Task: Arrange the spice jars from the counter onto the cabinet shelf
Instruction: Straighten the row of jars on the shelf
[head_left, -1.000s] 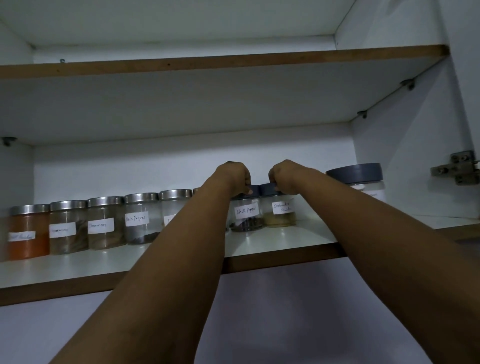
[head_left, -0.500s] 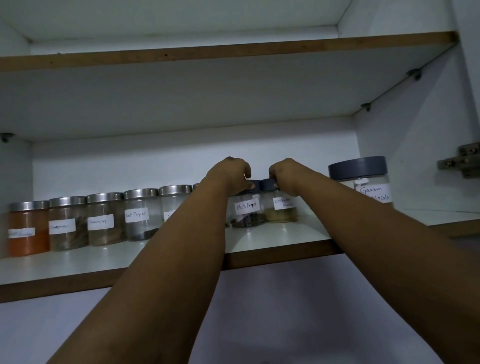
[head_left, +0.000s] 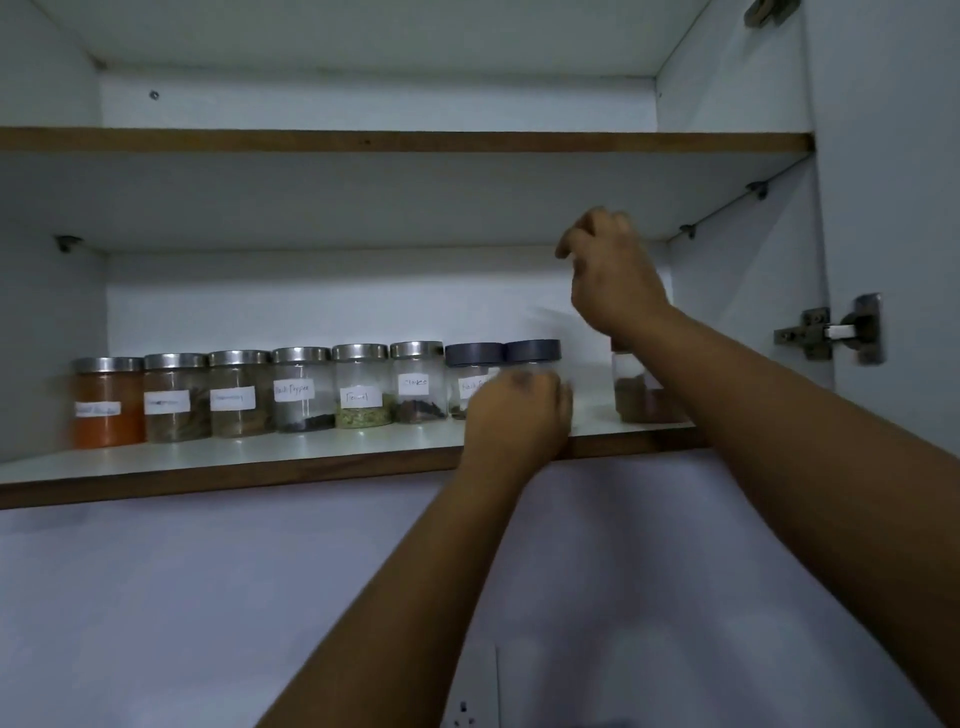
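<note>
A row of labelled glass spice jars stands on the lower cabinet shelf (head_left: 234, 475), from an orange-filled jar (head_left: 106, 415) at the left to a cloves jar (head_left: 418, 387). Right of them are two dark-lidded jars (head_left: 472, 354) (head_left: 533, 351), touching each other. My left hand (head_left: 519, 418) is low in front of these two, fingers curled and blurred, and it covers their labels. Whether it grips one is unclear. My right hand (head_left: 613, 280) is raised above the shelf, loosely curled, with nothing in it. My right wrist hides the lid of a larger jar (head_left: 636, 402) further right.
The upper shelf (head_left: 363, 141) sits close above the jars and shows nothing on it. The cabinet's right wall carries a metal door hinge (head_left: 831, 332). Shelf pegs stick out under the upper shelf. A wall socket (head_left: 462, 714) is far below, on the wall.
Both hands have come off the dark lids: the left dropped in front of the jars, the right rose and moved right. The view has shifted, so more jars show at the left.
</note>
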